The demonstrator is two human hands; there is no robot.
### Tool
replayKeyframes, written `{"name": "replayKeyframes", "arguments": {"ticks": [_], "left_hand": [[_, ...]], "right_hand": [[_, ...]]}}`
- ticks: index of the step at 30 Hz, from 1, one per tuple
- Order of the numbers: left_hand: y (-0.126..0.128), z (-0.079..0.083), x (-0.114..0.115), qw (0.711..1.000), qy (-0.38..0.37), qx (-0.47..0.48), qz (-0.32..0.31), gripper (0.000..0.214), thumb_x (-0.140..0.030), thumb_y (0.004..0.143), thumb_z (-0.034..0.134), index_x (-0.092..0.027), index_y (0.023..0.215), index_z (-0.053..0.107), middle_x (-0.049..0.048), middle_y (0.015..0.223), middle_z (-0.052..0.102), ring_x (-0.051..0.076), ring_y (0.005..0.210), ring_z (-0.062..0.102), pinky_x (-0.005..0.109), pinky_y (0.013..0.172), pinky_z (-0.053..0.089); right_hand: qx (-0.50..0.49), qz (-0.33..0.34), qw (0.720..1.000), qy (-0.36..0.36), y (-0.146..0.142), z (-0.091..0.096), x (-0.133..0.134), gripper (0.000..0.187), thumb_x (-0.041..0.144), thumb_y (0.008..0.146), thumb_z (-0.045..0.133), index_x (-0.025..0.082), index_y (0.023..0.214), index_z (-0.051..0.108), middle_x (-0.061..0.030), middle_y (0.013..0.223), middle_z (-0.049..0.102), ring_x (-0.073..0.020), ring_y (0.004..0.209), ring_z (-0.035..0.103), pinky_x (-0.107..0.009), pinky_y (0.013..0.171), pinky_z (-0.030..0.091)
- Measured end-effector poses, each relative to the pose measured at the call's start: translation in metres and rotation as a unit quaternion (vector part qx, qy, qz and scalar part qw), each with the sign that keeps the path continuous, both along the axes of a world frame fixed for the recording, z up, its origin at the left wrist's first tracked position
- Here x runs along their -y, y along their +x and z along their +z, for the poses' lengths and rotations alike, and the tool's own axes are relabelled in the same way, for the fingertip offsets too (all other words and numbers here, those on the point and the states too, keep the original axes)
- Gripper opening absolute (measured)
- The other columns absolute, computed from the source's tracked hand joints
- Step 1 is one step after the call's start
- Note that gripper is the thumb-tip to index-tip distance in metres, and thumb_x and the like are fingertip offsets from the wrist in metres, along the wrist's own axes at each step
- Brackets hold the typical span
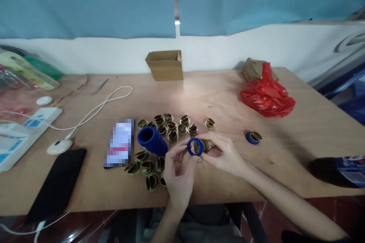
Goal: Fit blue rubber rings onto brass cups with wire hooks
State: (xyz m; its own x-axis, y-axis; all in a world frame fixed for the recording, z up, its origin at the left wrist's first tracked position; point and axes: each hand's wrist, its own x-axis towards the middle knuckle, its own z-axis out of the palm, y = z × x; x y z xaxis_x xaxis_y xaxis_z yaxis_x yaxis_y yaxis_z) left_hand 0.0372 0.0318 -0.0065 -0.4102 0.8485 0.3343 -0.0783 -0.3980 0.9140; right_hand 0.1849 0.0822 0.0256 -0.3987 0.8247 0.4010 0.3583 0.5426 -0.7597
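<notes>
Blue ring [202, 148]: stands on edge, faces near, slightly left
Axis: runs near-left to far-right
Left hand [179, 165]: pinches ring in fingertips
Right hand [226, 153]: clamps brass fitting [206, 145] between fingers

The single view looks out from the person's head, facing forward and down across the wooden table [222, 91] to the white wall [114, 57] and blue curtain [85, 3] beyond. It sits close above the table's near edge, so the left hand [179, 171] and right hand [226, 153] fall just below the middle (it is wide enough to take in the table's right edge).
</notes>
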Motion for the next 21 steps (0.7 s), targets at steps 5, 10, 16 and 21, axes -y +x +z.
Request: {"name": "replayKeyframes", "arguments": {"ticks": [5, 10, 16, 21], "left_hand": [[0.003, -0.002, 0.005, 0.999, -0.020, -0.024, -0.026, 0.030, -0.014, 0.088, 0.074, -0.022, 0.113, 0.062, 0.0089, 0.125, 0.069, 0.024, 0.118, 0.071, 0.040, 0.101, 0.062], [0.003, 0.000, 0.005, 0.998, -0.053, -0.027, -0.024, 0.032, -0.016, 0.087, 0.075, -0.023, 0.115, 0.061, 0.0081, 0.127, 0.069, 0.023, 0.119, 0.071, 0.037, 0.099, 0.063], [0.000, 0.010, 0.001, 0.994, -0.098, -0.005, -0.039, 0.032, -0.027, 0.085, 0.078, -0.023, 0.112, 0.062, 0.0082, 0.119, 0.075, 0.024, 0.107, 0.076, 0.035, 0.089, 0.067], [-0.002, 0.011, -0.001, 0.992, -0.117, 0.020, -0.052, 0.034, -0.030, 0.083, 0.081, -0.023, 0.110, 0.062, 0.0086, 0.118, 0.076, 0.024, 0.101, 0.078, 0.033, 0.081, 0.068]], "right_hand": [[-0.035, 0.019, 0.999, -0.036, -0.004, 0.002, 0.004, 0.035, 0.013, 0.084, 0.068, 0.023, 0.117, 0.065, -0.0049, 0.102, 0.073, -0.0173, 0.081, 0.069, -0.031, 0.072, 0.058], [-0.097, 0.053, 0.979, -0.172, -0.003, 0.001, 0.006, 0.031, 0.012, 0.086, 0.065, 0.022, 0.116, 0.065, -0.0036, 0.098, 0.071, -0.0151, 0.077, 0.068, -0.028, 0.068, 0.057], [-0.196, 0.115, 0.932, -0.282, 0.000, -0.005, 0.004, 0.030, 0.019, 0.091, 0.067, 0.022, 0.120, 0.059, -0.0052, 0.104, 0.071, -0.0172, 0.089, 0.071, -0.031, 0.077, 0.059], [-0.228, 0.158, 0.908, -0.313, 0.002, -0.003, 0.001, 0.035, 0.022, 0.095, 0.065, 0.025, 0.128, 0.054, -0.0072, 0.114, 0.068, -0.0183, 0.097, 0.071, -0.033, 0.081, 0.061]]}}
